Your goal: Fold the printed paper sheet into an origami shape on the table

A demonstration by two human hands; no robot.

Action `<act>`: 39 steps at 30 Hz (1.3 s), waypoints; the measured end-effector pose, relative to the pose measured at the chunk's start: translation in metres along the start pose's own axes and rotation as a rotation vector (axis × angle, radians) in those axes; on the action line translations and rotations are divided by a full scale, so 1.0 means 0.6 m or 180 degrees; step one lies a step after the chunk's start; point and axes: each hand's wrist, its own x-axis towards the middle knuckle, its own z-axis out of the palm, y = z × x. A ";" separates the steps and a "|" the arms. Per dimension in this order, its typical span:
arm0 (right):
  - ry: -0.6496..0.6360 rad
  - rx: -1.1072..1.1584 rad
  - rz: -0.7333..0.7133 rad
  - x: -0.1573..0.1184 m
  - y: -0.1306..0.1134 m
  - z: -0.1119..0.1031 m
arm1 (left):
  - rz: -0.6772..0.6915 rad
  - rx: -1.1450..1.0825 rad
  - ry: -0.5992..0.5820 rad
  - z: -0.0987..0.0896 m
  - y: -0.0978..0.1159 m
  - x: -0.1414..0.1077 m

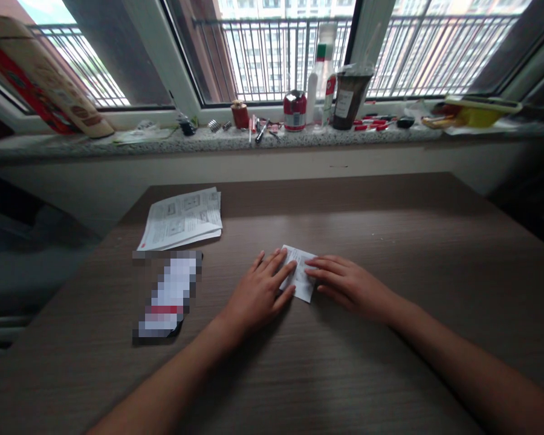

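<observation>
A small folded piece of printed paper [303, 280] lies on the brown table between my hands. My left hand [263, 287] is spread flat, with its fingertips resting on the paper's left side. From the right, my right hand [344, 281] reaches over the paper's right edge, its fingers stretched out and slightly apart. Parts of the paper are hidden under the fingers of both hands.
Left on the table [417, 254] are a stack of printed sheets [184, 217] and a blurred-out phone-like item [170, 296]. On the windowsill [154, 145] behind stand a red can [294, 110], a dark cup [350, 99], a bottle [320, 81] and several small items.
</observation>
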 end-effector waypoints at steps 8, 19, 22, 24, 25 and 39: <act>-0.0074 -0.0090 0.0013 -0.007 0.034 -0.003 | 0.0097 -0.0097 0.0073 -0.001 -0.005 0.002; -0.0075 0.0235 0.0099 -0.008 0.035 -0.006 | 0.0178 -0.0387 0.0052 -0.016 0.005 0.003; -0.0096 0.0376 0.0040 -0.010 0.045 -0.005 | 0.0177 -0.0430 0.0075 -0.018 0.007 0.003; -0.0136 0.0446 0.0018 -0.011 0.051 -0.005 | 0.0187 -0.0456 0.0068 -0.018 0.006 0.004; -0.0142 0.0473 0.0022 -0.012 0.053 -0.006 | 0.0196 -0.0470 0.0059 -0.018 0.005 0.004; -0.0232 0.0577 0.0014 -0.011 0.052 -0.014 | 0.0199 -0.0569 -0.0034 -0.022 0.008 0.007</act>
